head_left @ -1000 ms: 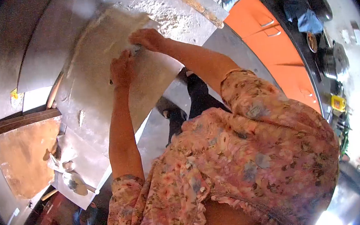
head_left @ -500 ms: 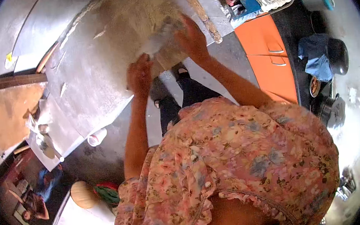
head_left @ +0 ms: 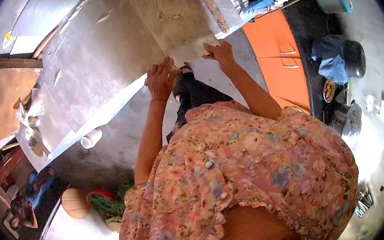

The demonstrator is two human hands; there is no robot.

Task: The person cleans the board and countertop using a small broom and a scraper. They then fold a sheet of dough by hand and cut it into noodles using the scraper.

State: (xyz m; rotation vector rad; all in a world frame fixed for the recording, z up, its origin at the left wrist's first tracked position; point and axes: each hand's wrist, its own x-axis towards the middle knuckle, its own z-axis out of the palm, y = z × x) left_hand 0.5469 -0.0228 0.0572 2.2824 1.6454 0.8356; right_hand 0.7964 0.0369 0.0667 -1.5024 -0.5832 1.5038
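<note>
In the head view, a thin pale sheet [head_left: 192, 51] stretches between my two hands at the near edge of a floured worktop [head_left: 100, 50]. My left hand [head_left: 162, 80] is closed at its left end, fingers bent over the edge. At the other end, my right hand [head_left: 222, 53] pinches the sheet between thumb and fingers. I cannot tell what the sheet is made of. Past my right hand, a wooden rolling pin [head_left: 209, 5] lies on the worktop, and a patch of flour or crumbs [head_left: 172, 16] is spread beside it.
Orange cupboards [head_left: 276, 50] and a dark counter with a black pot [head_left: 354, 58] stand to the right. On the left are a wooden board [head_left: 7, 99], a metal ladle [head_left: 35, 139] and a white cup [head_left: 91, 138]. Another person [head_left: 21, 210] is at the lower left.
Both hands have come back towards my body, from over the worktop to its near edge. The pale sheet, blurred before, has moved with them.
</note>
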